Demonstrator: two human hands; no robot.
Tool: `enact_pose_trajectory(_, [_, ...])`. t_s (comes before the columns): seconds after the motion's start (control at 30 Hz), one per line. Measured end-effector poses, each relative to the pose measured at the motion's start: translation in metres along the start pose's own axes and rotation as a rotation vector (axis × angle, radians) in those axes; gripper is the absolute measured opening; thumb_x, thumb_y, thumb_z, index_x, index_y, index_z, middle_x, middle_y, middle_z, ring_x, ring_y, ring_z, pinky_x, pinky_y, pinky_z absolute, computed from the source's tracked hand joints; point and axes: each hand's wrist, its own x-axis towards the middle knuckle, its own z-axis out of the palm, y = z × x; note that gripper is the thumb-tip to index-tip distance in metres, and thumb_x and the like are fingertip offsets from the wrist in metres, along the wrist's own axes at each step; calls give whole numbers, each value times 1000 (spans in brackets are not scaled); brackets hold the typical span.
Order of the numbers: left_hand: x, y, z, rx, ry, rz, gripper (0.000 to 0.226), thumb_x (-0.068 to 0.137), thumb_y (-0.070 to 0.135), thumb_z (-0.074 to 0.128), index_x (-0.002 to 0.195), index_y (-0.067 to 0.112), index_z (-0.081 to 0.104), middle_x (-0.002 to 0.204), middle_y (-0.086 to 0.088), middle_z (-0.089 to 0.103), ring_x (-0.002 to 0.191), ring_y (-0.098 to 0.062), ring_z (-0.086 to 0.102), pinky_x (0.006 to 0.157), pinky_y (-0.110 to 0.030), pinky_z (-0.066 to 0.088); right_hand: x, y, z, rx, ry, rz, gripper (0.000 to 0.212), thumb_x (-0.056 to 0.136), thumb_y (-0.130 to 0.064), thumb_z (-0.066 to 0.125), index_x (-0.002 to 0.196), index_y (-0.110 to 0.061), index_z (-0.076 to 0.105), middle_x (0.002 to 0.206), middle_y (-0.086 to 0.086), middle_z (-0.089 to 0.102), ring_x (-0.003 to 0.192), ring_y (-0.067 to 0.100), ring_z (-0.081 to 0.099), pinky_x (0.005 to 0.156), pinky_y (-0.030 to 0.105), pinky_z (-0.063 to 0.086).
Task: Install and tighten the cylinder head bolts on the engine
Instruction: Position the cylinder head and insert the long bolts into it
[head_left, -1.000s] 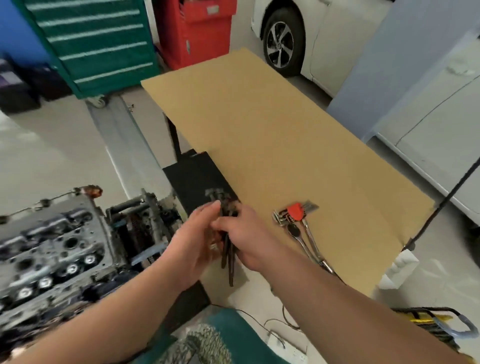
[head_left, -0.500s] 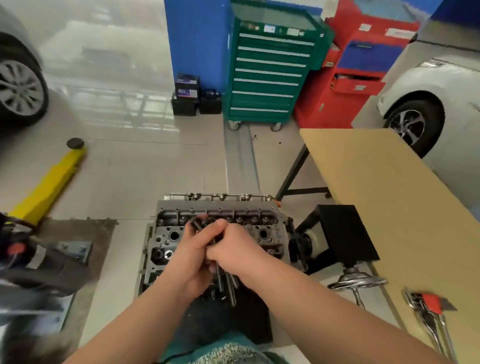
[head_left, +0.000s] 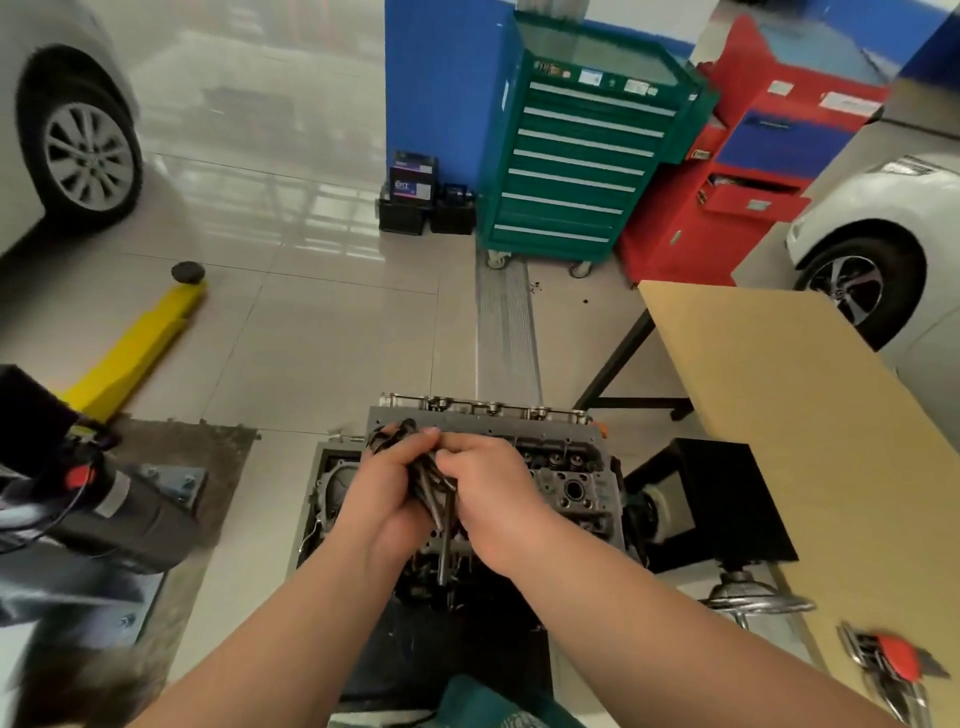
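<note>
A grey cylinder head (head_left: 571, 467) sits on the engine in front of me, on a stand. Over it I hold a bundle of several long dark head bolts (head_left: 434, 486). My left hand (head_left: 382, 493) cups the bundle from the left, fingers curled round the bolt heads. My right hand (head_left: 493, 493) grips the same bundle from the right. The bolt shanks point down toward me, one sticking out below the hands. Much of the head's left half is hidden behind my hands.
A brown table (head_left: 810, 415) stands to the right, with ratchet tools and a red-handled piece (head_left: 893, 670) at its near edge. A green tool cabinet (head_left: 576, 150), red cabinet (head_left: 753, 171), yellow lift arm (head_left: 140, 343) and cars surround the tiled floor.
I have turned from the table to the engine, carrying the bolt bundle in both hands. The bundle now hangs over the cylinder head, and the view has come closer.
</note>
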Motion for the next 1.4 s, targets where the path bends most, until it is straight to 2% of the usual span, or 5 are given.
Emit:
enact_pose_trajectory(0.17, [11,-16,21,18,5,-54,14,100,3,56,97,11,67,92,-8,72,80,-24,72,81,-40,58,15,1,-30,19,17,-38,50,100,0,49,85,-32,84,99,-2,80,103,20,74,100,45,56])
enact_pose_trajectory(0.4, [26,-66,34,-211,-10,-10,20,92,3,60,110,9,68,104,-11,78,95,-26,79,76,-47,65,23,21,-96,-178,110,-305,28,103,-14,56,101,-35,74,105,-11,75,102,6,72,96,38,58])
enact_pose_trajectory(0.6, [43,-75,21,-286,74,148,25,106,6,54,124,6,70,110,-16,79,100,-18,79,91,-57,57,44,11,-189,-474,218,-498,24,98,-37,68,122,-39,67,110,-22,70,98,-6,66,82,10,50])
enact_pose_trajectory(1.03, [46,-87,26,-280,75,90,28,90,-5,63,114,4,73,129,-14,73,111,-27,75,101,-45,55,88,17,-222,-412,150,-421,17,100,-20,64,109,-32,73,86,-14,76,84,5,74,77,28,62])
enact_pose_trajectory(1.4, [62,-41,0,-185,68,63,35,98,0,60,132,7,68,127,-12,75,111,-25,76,100,-54,54,110,24,-189,-582,174,-357,18,103,-22,61,116,-28,72,83,-10,75,77,-7,69,58,8,49])
